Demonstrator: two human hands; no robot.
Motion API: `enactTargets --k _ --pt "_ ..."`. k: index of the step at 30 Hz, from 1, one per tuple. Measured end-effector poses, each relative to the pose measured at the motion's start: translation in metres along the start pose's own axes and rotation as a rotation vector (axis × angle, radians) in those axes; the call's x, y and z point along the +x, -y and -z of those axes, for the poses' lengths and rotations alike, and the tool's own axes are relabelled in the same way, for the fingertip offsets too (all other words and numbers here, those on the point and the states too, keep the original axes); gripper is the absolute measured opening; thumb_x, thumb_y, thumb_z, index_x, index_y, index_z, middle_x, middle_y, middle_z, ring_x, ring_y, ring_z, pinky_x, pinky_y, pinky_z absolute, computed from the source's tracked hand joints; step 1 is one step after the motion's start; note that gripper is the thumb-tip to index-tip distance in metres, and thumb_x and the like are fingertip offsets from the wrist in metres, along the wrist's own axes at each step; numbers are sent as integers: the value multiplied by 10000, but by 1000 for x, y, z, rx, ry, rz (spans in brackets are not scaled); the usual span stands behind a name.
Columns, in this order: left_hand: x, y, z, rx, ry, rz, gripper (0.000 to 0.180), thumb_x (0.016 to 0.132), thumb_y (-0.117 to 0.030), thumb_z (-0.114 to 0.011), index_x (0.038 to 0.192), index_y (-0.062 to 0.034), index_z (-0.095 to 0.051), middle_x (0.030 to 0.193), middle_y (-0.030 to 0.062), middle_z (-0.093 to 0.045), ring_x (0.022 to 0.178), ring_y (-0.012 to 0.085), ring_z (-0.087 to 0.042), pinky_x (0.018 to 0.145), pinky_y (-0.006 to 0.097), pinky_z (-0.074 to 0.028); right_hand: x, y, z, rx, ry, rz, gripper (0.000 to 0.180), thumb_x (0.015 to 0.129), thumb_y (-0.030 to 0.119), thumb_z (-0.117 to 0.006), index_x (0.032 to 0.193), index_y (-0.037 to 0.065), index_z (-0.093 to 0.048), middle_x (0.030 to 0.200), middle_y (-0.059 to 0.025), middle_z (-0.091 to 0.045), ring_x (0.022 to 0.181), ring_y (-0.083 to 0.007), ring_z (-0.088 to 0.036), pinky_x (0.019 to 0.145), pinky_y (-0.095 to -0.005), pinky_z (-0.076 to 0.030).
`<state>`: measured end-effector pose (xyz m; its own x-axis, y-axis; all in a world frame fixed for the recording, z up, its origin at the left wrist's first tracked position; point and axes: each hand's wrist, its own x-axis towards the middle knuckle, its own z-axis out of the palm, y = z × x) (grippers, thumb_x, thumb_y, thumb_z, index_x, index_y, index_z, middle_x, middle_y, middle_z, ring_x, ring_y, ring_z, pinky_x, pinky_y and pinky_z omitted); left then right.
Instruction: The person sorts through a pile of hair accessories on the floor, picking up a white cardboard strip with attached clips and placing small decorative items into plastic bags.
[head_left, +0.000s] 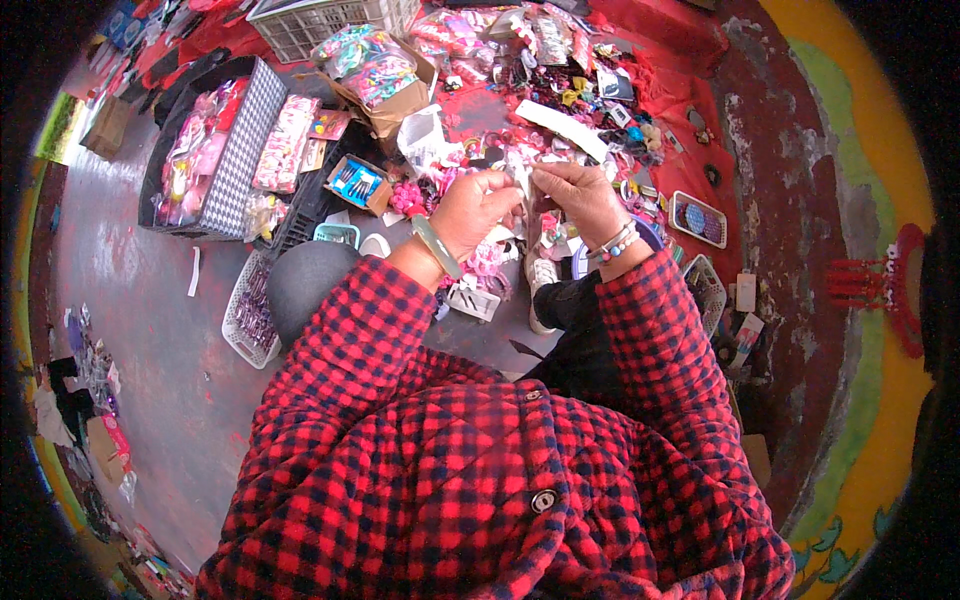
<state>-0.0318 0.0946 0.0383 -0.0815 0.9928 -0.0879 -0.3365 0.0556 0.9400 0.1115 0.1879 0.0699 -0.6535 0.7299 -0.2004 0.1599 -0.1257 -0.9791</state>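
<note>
- A grey floor [150, 300] is spread with trinkets, and a red cloth [675, 65] is seen under the far side.
- Nearest, the view is filled by a red-and-black checked jacket [440, 450].
- And here is the action: a pale strip [525, 186] is held up over the floor, between the two hands. By the left hand [470, 215] a tight pinch is made at one side of it; by the right hand [583, 205] the other side is met, thumb and forefinger nearly closed. Whether it is gripped by both cannot be told.
- This one piece, it seems, is being worked on and is not finished; nothing shows it set down.
- Some grouping looks done: purple pieces [258, 305] are gathered in a white basket [265, 355], and blue ones in a white tray [690, 233].
- Beyond, plenty appears left: a mixed heap [640, 135] is strewn loose.
- Farther off, bright bags [370, 70] are packed in a carton [405, 115]; a grey crate [320, 30] is seen behind.
</note>
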Motion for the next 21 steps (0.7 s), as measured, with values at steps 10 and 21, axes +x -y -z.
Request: enactTargets --k 10,21 --pt "2 4 -2 330 -252 -230 152 800 -116 -540 740 15 -589 570 36 -548 541 67 -489 497 243 -395 -1 6 -18 -525 -180 273 248 727 250 -672 771 24 -580 684 -105 -611 640 -213 -608 575 -307 -461" --pt "-4 -12 -14 350 -258 -252 171 807 -134 -570 714 7 -595 579 13 -544 521 56 -471 471 225 -380 -7 5 -23 -383 -328 340 142 768 133 -595 805 4 -640 676 -97 -621 604 -195 -598 567 -279 -459"
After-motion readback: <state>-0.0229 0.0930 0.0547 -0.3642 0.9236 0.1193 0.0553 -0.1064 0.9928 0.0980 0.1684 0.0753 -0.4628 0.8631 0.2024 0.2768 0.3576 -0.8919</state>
